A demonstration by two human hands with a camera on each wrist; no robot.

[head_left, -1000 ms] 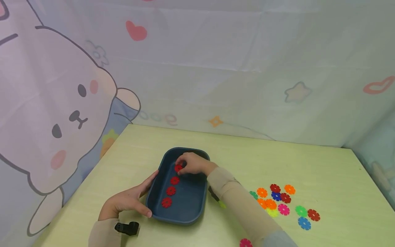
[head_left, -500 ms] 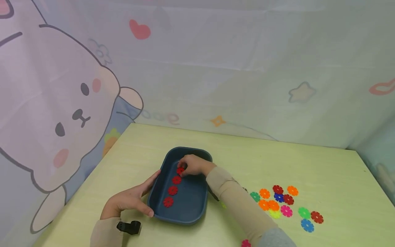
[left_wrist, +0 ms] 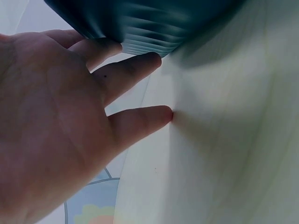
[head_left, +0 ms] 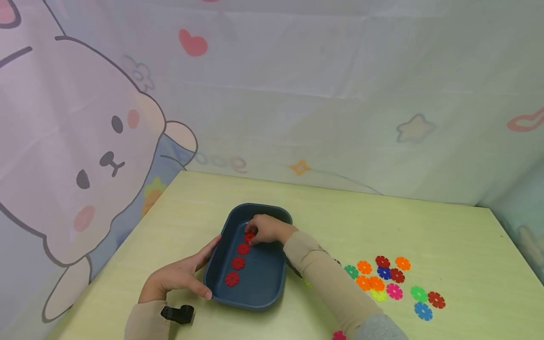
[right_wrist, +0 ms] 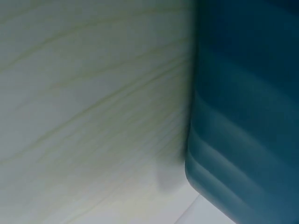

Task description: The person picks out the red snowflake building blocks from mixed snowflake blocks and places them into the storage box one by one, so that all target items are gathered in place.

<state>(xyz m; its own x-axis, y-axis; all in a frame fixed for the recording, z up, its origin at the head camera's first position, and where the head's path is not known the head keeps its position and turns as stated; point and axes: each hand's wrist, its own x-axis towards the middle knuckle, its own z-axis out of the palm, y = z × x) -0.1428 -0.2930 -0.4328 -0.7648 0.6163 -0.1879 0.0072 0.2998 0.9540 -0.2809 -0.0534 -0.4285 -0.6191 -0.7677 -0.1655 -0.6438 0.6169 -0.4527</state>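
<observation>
A dark blue plastic tray [head_left: 259,278] sits on the table, with a row of red interlocking discs along its left side. My left hand [head_left: 180,278] lies against the tray's left wall, thumb near the front corner. Its fingers stretch out fairly straight beside the ribbed outer wall in the left wrist view. Reaching into the tray's far end, my right hand [head_left: 267,229] pinches the farthest red disc [head_left: 249,237] with bent fingers, partly hiding it. Nearer discs are a second [head_left: 243,249], a third [head_left: 238,263] and the front one [head_left: 232,279].
Several loose discs lie right of the tray, among them an orange disc [head_left: 403,263], a green disc [head_left: 419,293] and a light blue disc [head_left: 423,311]. A pink disc [head_left: 339,335] is near the front edge. A printed cloth [head_left: 272,94] hangs behind the table [head_left: 446,236].
The view has shifted slightly. My right hand stays at the farthest red disc, which sits a little closer to the disc before it. My left hand keeps its place at the tray.
</observation>
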